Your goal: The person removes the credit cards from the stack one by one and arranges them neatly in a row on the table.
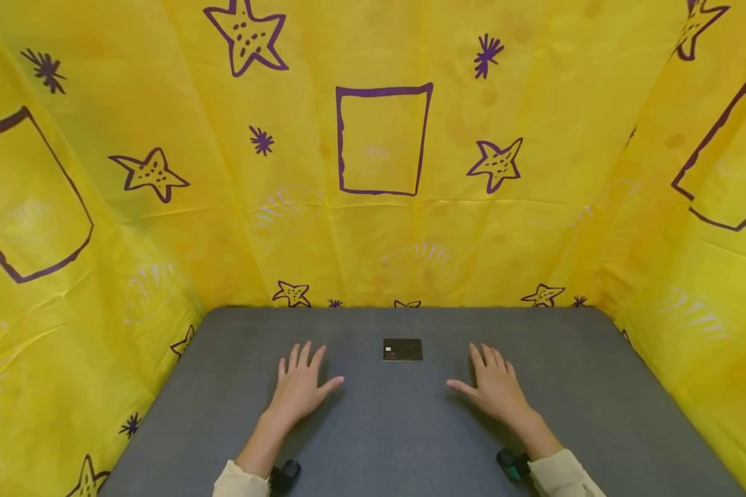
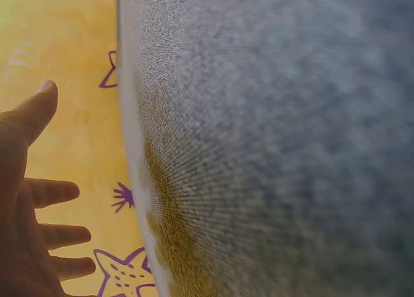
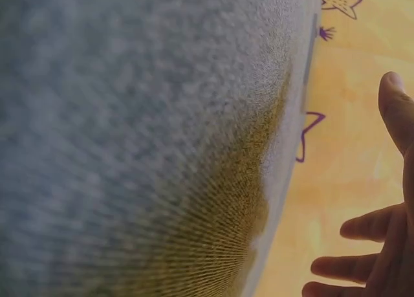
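Note:
A dark bank card (image 1: 402, 350) with a small chip and the letters "VIP" lies flat on the grey table (image 1: 398, 428), toward its far side. To the left of the card is my left hand (image 1: 300, 388), palm down with fingers spread, holding nothing. On the other side my right hand (image 1: 494, 385) has its fingers extended and its thumb pointing inward, also holding nothing. Each wrist view shows that hand's thumb and some fingers apart from one another, over the table's surface; the card does not appear there.
Yellow cloth (image 1: 379, 248) printed with purple stars and squares hangs behind the table and along both sides. Dark devices are strapped at the left wrist (image 1: 284, 476) and right wrist (image 1: 513, 465), next to pale sleeves.

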Motion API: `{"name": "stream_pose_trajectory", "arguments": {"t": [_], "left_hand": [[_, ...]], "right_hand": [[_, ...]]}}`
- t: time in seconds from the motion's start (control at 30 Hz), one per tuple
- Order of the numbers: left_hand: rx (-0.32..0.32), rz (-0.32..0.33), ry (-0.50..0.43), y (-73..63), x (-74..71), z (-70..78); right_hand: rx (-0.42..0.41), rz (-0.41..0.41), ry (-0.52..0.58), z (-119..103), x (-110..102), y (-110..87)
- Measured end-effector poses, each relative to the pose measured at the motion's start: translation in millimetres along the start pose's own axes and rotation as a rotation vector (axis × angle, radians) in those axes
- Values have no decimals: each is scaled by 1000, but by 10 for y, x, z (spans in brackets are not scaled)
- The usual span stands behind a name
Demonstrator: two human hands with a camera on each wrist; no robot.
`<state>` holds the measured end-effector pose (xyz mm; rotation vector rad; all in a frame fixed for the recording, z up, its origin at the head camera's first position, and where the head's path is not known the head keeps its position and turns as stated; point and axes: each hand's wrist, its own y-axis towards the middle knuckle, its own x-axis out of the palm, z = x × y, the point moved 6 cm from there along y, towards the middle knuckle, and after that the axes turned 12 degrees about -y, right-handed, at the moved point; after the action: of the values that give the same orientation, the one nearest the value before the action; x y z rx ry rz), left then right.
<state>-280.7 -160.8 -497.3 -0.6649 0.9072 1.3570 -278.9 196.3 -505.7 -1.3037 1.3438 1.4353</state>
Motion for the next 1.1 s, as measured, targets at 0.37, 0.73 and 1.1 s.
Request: {"name": "stream_pose_trajectory", "arguments": {"t": [0.37, 0.73, 1.1], "left_hand": [[12, -20, -42, 126, 42, 47], [24, -75, -144, 324, 187, 164], [44, -130, -201, 466, 291, 240]], "right_hand": [[-24, -38, 45, -84, -29, 150], [-36, -61, 108, -116, 1, 253], [-79, -80, 164, -199, 73, 349]]}}
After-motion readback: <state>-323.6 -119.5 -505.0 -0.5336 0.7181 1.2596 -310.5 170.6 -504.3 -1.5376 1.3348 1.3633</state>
